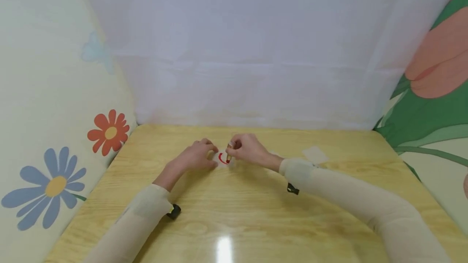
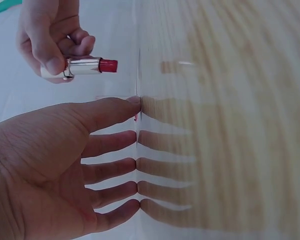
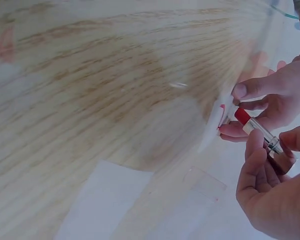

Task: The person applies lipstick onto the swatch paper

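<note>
2 sleeves (image 1: 351, 188) nearest; left hand (image 1: 195, 156) spread on table (image 1: 204, 214); right hand (image 1: 250, 149) pinching lipstick (image 2: 85, 66)

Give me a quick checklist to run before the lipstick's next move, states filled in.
1. Lipstick gripped in right hand: ok.
2. Red tip exposed: ok.
3. Tip touching down: not ok; the left wrist view shows a gap to the tabletop.
4. Left hand pinning the small sheet: cannot tell; fingertips are down beside the red mark, exact contact unclear.
5. Second sheet apart from the mark: ok, off to the right.
</note>
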A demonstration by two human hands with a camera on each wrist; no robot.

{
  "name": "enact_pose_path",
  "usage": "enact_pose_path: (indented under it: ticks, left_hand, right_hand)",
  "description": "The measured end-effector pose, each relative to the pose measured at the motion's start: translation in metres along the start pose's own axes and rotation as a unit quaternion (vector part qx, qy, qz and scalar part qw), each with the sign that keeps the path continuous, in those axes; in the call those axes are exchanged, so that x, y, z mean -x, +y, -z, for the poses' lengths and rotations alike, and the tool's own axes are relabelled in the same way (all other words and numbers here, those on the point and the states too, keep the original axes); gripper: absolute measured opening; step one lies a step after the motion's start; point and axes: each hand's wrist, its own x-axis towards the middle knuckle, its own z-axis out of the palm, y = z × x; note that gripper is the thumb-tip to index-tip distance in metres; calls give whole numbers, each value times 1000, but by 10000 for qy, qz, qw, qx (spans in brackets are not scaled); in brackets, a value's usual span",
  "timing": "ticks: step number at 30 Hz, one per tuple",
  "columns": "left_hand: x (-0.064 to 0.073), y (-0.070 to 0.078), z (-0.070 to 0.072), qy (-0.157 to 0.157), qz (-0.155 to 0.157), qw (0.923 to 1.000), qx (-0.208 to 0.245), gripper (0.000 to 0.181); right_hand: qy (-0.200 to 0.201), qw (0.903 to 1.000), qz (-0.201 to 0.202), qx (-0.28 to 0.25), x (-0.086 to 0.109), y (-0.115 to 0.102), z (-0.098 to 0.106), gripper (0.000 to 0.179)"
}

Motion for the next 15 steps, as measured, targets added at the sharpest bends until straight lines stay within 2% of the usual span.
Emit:
enact_pose_path:
  ticks: [7,15]
  left_hand:
    - [4,-2,1,15,5,10000,-29,47]
    - [5,5,-1,-59,-15,10000,-17,46]
  right_hand:
    - [8,10000,-4,-20,6,-7,16,8]
    - [360,9993,-32,68,16,-5,43,11]
